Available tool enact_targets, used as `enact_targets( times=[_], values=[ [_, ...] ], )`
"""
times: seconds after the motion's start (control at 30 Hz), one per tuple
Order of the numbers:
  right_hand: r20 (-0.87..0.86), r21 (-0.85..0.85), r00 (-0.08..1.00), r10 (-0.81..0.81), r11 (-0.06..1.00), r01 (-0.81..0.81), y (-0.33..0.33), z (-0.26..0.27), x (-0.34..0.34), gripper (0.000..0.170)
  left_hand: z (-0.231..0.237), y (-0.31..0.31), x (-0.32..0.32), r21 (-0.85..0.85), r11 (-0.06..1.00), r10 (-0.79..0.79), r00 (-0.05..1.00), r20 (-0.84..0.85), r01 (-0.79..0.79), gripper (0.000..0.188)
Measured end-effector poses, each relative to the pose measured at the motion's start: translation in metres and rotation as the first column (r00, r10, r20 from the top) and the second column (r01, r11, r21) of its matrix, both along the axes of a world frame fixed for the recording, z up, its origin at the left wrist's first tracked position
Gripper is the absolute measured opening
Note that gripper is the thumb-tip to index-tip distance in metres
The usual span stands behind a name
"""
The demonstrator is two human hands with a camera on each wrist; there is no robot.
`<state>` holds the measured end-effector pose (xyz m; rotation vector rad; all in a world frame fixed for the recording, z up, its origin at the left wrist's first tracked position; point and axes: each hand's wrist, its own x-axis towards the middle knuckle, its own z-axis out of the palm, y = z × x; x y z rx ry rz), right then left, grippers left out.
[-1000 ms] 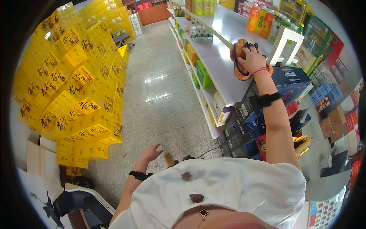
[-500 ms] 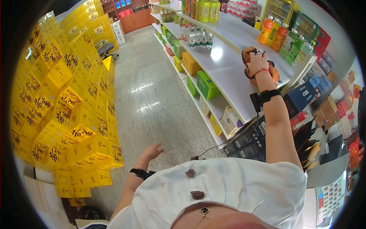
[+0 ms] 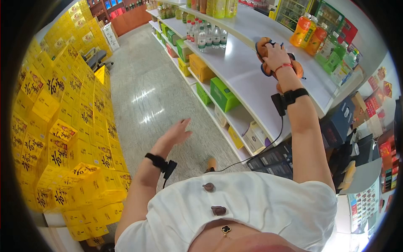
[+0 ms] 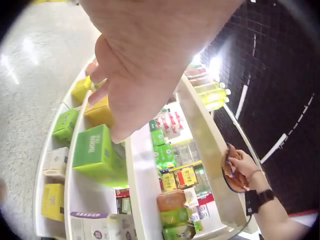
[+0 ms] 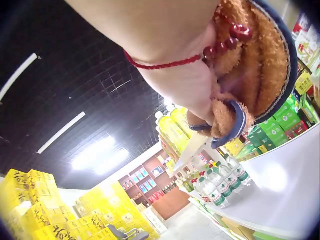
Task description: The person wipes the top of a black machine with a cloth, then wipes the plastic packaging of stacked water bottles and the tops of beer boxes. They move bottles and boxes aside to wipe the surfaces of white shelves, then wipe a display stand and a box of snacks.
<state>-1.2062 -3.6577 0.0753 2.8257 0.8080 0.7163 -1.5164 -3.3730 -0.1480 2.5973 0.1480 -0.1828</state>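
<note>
My right hand (image 3: 277, 58) grips a bunched orange-brown cleaning cloth (image 3: 297, 69) with dark blue edging, at arm's length over the upper white shelf (image 3: 312, 86). Seen from the right wrist, the fluffy cloth (image 5: 267, 70) bulges out around the hand, and the fingertips are hidden in its folds. My left hand (image 3: 176, 132) hangs over the aisle floor with its fingers extended and nothing in them. In the left wrist view that hand (image 4: 145, 65) overlaps the lower shelves.
Orange drink bottles (image 3: 302, 31) and green bottles (image 3: 333, 54) stand beyond the cloth. Small water bottles (image 3: 208, 38) stand on the shelf level below. A green box (image 3: 224, 94) sits lower down. Yellow cartons (image 3: 63, 126) are stacked left of the aisle. A cable (image 3: 247, 158) runs from the right wrist.
The view has shifted along the shelf. My right hand keeps its hold on the cloth as it moves over the shelf, away from the near end. My left hand has risen forward.
</note>
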Motion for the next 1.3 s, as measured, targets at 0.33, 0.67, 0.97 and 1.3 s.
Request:
enact_targets(
  times=[0.33, 0.67, 0.97, 1.3],
  values=[
    [-0.139, 0.089, 0.989, 0.057, 0.995, -0.045, 0.139, -0.001, 0.110, 0.050, 0.112, 0.025, 0.228, 0.269, 0.954, -0.250, 0.854, 0.456, 0.135, 0.067],
    [-0.177, 0.077, 0.981, 0.081, 0.995, -0.068, 0.204, 0.007, 0.157, 0.051, 0.150, 0.026, 0.309, 0.261, 0.953, -0.265, 0.841, 0.471, 0.154, 0.067],
    [-0.148, 0.186, 0.970, 0.193, 0.969, -0.164, 0.128, 0.005, 0.113, 0.050, 0.182, 0.053, 0.369, 0.274, 0.942, -0.321, 0.771, 0.550, 0.196, 0.069],
    [-0.212, 0.320, 0.975, -0.064, 0.938, 0.132, -0.095, 0.020, -0.028, 0.034, 0.175, 0.051, 0.406, 0.338, 0.879, -0.471, 0.724, 0.504, 0.336, 0.078]
  ],
)
